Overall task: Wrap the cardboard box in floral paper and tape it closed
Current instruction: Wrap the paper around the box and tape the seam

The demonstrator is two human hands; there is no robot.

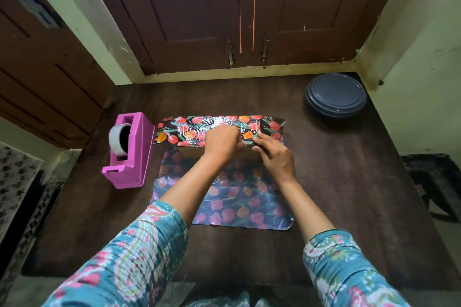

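Observation:
The cardboard box lies in the middle of the dark table, only its brown near side showing. Glossy floral paper spreads flat toward me and its far part is folded over the box top. My left hand is curled on top of the box, pinching the paper's folded edge. My right hand sits just to its right, fingers stretched out and pressing the paper down on the box top. A pink tape dispenser with a grey tape roll stands left of the box.
A stack of dark blue plates sits at the table's back right corner. Brown cupboard doors rise behind the table. A dark stool stands off the table's right edge.

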